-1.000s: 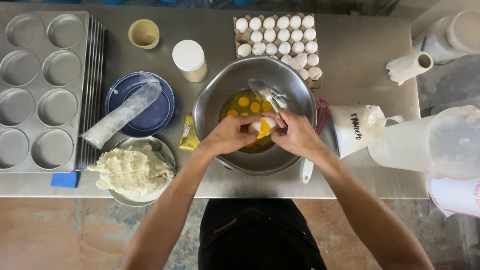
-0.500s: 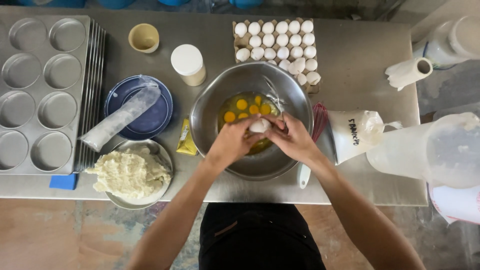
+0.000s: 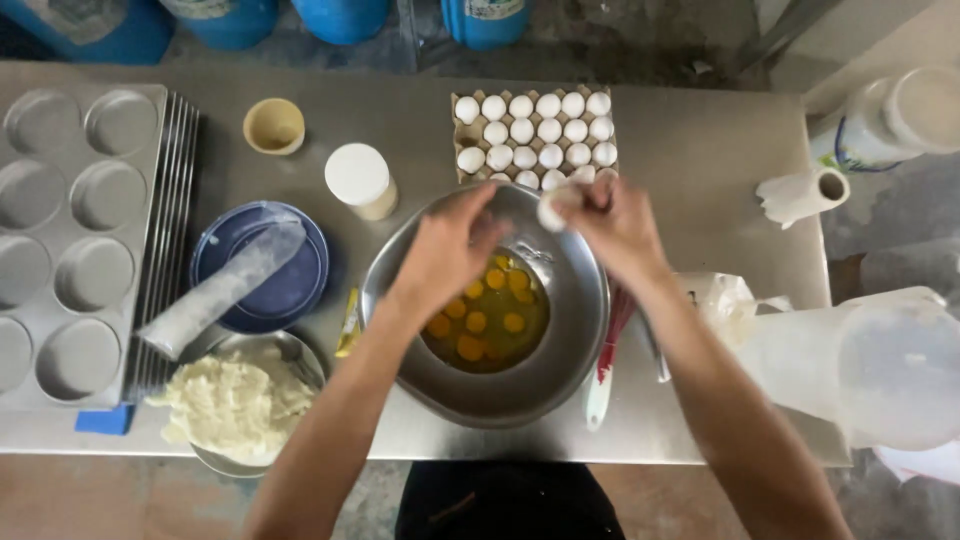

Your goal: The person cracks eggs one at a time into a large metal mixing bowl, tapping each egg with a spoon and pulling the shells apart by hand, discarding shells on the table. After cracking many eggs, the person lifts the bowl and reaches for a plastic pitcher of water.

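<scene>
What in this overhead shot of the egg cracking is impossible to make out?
- Head view: the eggshell in the right hand is motion-blurred; whole or emptied, unclear.
- The egg tray has its near row hidden by both hands.
- The muffin tin is cut off by the left edge.
- The left hand hides its fingertips' grip.

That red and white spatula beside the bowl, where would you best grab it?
Probably by the white handle end, which pokes out past the metal bowl toward the table's near edge. Come from above on the near side: the red part lies tucked under the bowl's rim and the person's right arm.
</scene>
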